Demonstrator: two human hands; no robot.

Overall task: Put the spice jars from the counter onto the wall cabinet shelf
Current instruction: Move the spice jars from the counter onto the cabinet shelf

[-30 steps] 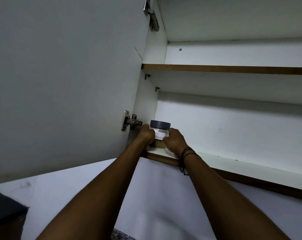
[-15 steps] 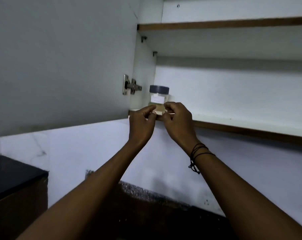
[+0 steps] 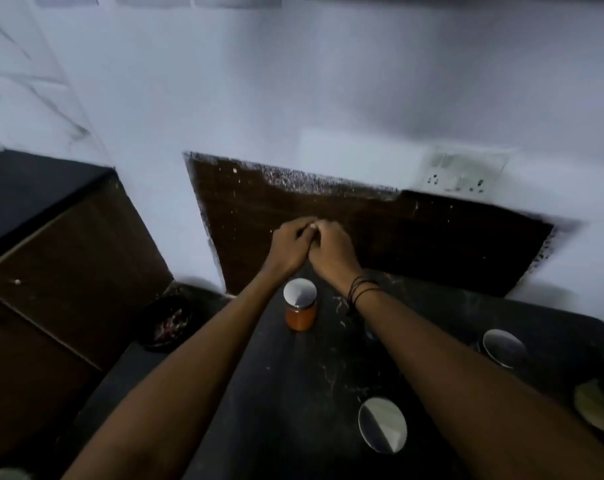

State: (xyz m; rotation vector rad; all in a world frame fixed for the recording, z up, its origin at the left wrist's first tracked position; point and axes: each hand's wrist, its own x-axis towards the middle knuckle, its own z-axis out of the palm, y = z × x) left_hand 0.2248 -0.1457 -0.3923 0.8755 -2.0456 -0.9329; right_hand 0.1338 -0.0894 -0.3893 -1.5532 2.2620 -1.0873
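My left hand [image 3: 291,247] and my right hand [image 3: 331,249] hang side by side above the black counter [image 3: 293,393], fingers curled in and touching each other, with nothing in them. Just below them stands a jar of orange-red spice [image 3: 300,304] with a shiny silver lid, between my forearms. Two more silver-lidded jars stand on the counter, one near the front [image 3: 382,425] and one at the right [image 3: 504,348]. A jar with yellowish contents [image 3: 597,407] is cut off by the right edge. The wall cabinet and its shelf are out of view.
A dark round bowl [image 3: 169,322] sits at the counter's left end beside a brown cabinet side [image 3: 68,271]. A dark brown backsplash panel [image 3: 380,237] lines the white wall, with a socket plate [image 3: 463,173] above its right part.
Both hands let go of the blue-lidded jar on the cabinet shelf and came down. My view dropped from the cabinet to the counter with the jars.
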